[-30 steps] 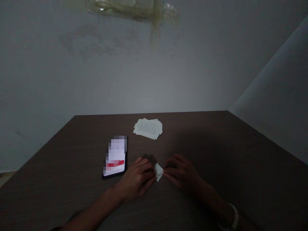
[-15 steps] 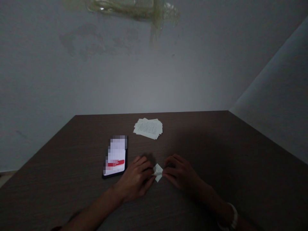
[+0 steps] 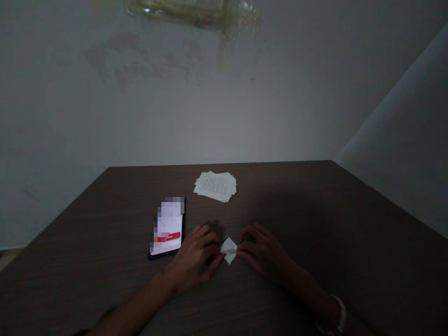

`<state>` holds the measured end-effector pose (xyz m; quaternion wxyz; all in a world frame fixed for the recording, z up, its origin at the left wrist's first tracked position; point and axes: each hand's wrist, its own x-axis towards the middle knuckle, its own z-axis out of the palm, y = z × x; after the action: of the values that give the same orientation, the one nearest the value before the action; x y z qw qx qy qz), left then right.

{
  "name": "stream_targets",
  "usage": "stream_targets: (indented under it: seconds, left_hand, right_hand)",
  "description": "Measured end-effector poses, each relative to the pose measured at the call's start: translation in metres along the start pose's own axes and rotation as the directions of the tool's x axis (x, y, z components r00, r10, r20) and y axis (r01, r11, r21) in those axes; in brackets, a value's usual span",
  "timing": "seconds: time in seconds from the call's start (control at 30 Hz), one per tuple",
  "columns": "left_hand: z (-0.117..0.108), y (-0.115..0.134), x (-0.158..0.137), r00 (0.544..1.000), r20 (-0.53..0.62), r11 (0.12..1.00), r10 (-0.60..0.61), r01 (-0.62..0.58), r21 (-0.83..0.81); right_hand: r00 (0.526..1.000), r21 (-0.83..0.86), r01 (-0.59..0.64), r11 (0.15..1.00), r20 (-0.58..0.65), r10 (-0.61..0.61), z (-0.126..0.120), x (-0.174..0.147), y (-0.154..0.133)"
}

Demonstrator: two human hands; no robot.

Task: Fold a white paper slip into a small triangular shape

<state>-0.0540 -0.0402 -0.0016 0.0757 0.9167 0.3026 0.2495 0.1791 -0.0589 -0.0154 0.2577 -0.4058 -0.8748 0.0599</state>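
A small folded piece of paper (image 3: 229, 246), white with faint writing, lies on the dark wooden table (image 3: 119, 294) in front of me, one corner pointing away and one toward me. My left hand (image 3: 200, 254) pinches its left corner between thumb and fingers. On the other side, my right hand (image 3: 259, 249) has curled fingers closed on the right corner. A crease runs across the paper between the two hands. A pale bracelet circles my right wrist.
Left of my left hand lies a phone (image 3: 167, 228) with its screen lit and partly pixelated. Farther back is a fanned stack of written paper sheets (image 3: 215, 186). A grey wall (image 3: 224, 116) with brownish tape stands behind the table.
My left hand has shifted slightly left, so more of the paper's left corner shows. My right hand stays nearly where it was.
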Motion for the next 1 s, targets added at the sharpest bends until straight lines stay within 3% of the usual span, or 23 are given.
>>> stream_targets:
  seconds: [0.3, 0.7, 1.0]
  left_hand:
    - [0.001, -0.002, 0.000, 1.000, -0.012, 0.999, 0.026, -0.026, -0.018]
    - [0.000, 0.002, 0.007, 0.993, 0.038, 0.993, -0.112, 0.114, -0.045]
    - [0.004, 0.000, 0.006, 0.987, 0.001, 0.986, -0.163, 0.163, -0.028]
  right_hand:
    - [1.000, -0.003, -0.016, 1.000, -0.020, 0.016, -0.002, 0.000, 0.000]
    - [0.979, 0.045, -0.205, 0.978, -0.003, 0.205, -0.002, 0.008, -0.014]
    - [0.969, 0.016, -0.246, 0.969, -0.032, 0.246, 0.004, 0.011, -0.015]
